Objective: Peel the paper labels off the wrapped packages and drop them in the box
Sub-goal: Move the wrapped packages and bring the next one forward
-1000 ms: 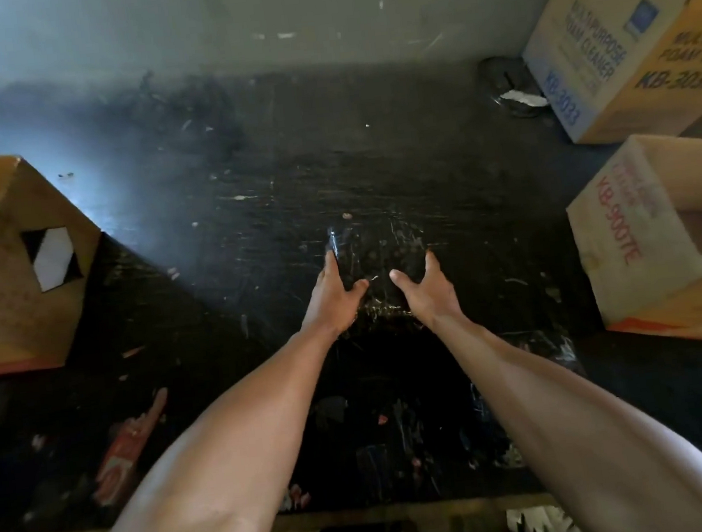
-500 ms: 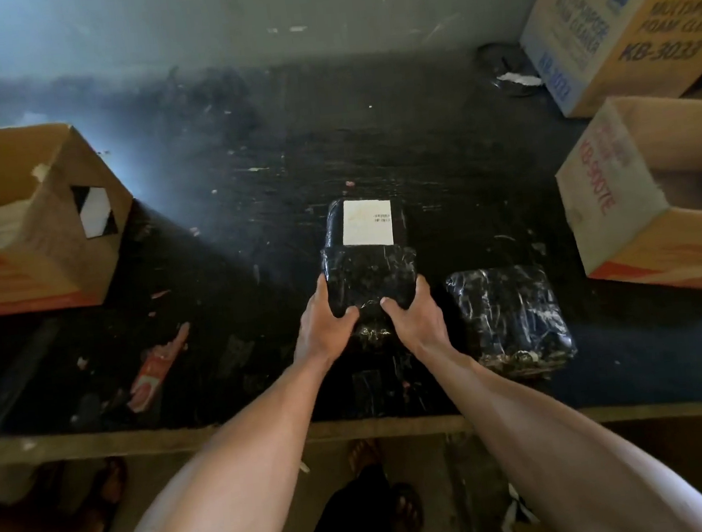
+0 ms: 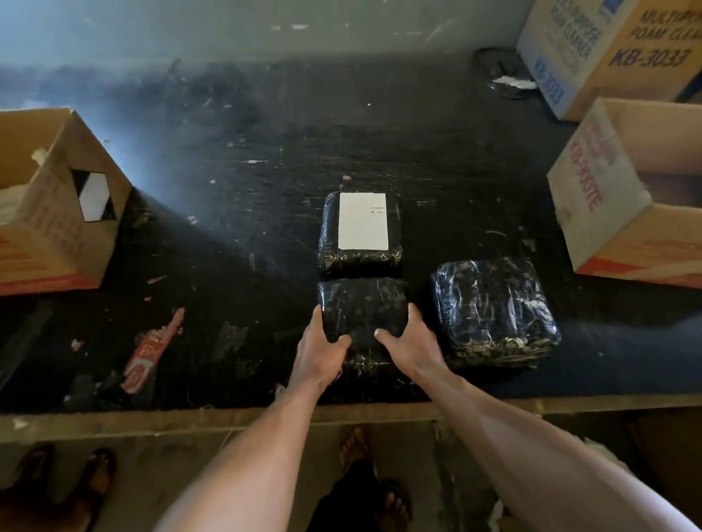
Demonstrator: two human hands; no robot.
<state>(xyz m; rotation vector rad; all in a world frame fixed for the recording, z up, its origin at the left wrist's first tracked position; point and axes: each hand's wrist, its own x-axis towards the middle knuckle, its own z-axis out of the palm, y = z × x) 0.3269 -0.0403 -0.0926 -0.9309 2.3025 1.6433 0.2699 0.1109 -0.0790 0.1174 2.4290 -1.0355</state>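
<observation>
Three wrapped packages lie on a dark, scuffed bench [image 3: 250, 215], all in glossy black film.

Item 1: near package [image 3: 364, 307], close to the near edge of the bench, no label showing on its upper face. Both hands are clamped on its near end: the left hand [image 3: 321, 354] grips the left corner with the thumb lying over the top, and the right hand [image 3: 412, 343] grips the right corner the same way. Whether it rests fully on the bench or is slightly raised cannot be told.

Item 2: far package [image 3: 361, 260], directly beyond the near one, the two touching or very nearly so. A white paper label [image 3: 362, 221] lies flat on its top face, with a few lines of small print near its right edge, too small to read.

Item 3: right package [image 3: 495, 312], just beside the right hand, apart from the other two, no label visible on top.

Boxes: one open cardboard box [image 3: 60, 208] at the left of the bench, holding pale paper scraps at its far-left inside, with a cut-out handle hole in its side. One open cardboard box [image 3: 604, 198] at the right with red lettering. One closed carton [image 3: 626, 25] at the far right, printed "MULTIPURPOSE FOAM CLEANER KB-3033".

Sundries: one red and white scrap [image 3: 152, 353] on the bench left of the hands; small pale bits scattered over the surface.
</observation>
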